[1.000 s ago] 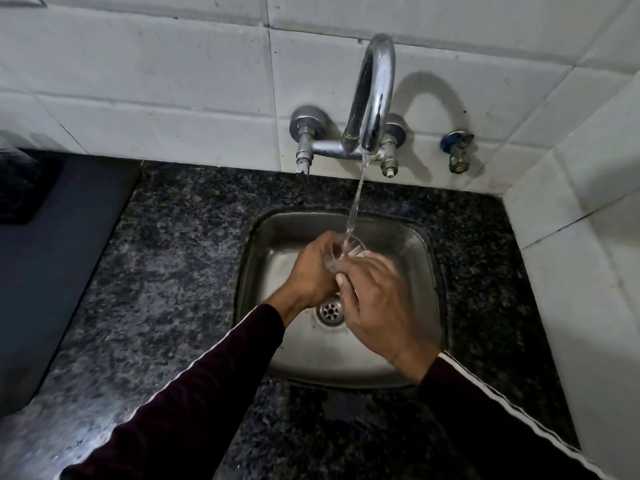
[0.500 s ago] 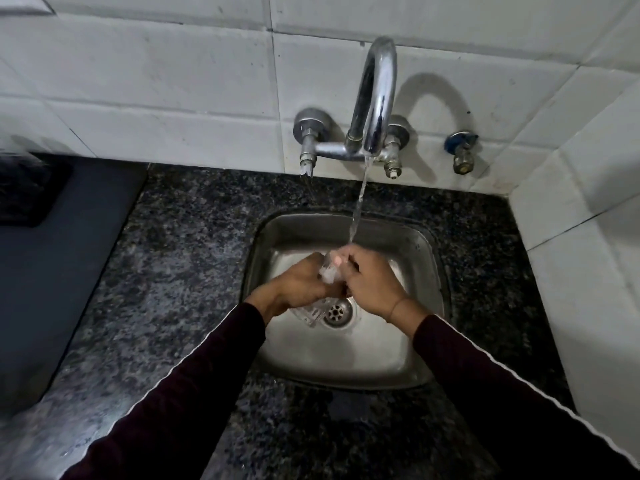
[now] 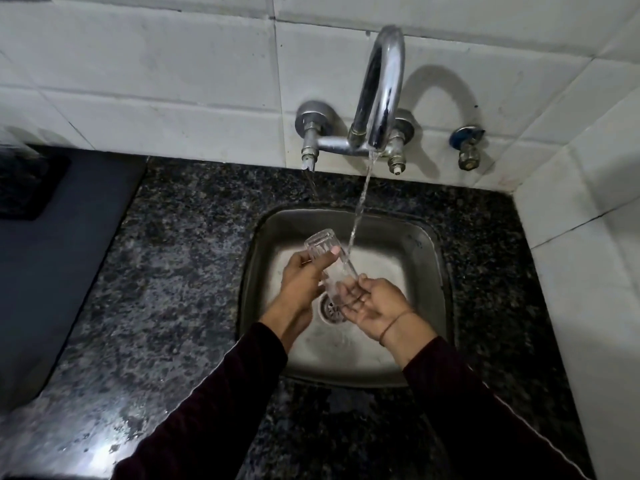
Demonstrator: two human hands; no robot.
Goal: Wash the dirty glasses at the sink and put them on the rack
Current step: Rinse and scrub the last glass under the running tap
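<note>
Speckled dark granite counter (image 3: 166,306) wraps a small steel sink (image 3: 429,258), white tiles behind. Nearest me, two dark sleeves reach in from six o'clock. Over the drain (image 3: 330,308), the right hand (image 3: 375,303) lies palm up, fingers loosely curled under the lower end of the glass (image 3: 329,263), cradling it, probably to steady it while it rinses. At about ten o'clock from that, the left hand (image 3: 303,278) wraps the glass's middle, thumb across the front. The glass is tilted, thick base up toward eleven o'clock, mouth down by the right palm, seemingly so the stream (image 3: 360,206) runs along its wall and drains out. It looks clear and ribbed, wet, with no visible grime. Farther back, at twelve o'clock, the curved tap (image 3: 382,91) is running. No rack is in sight; a dark mat (image 3: 69,251) lies at nine o'clock.
</note>
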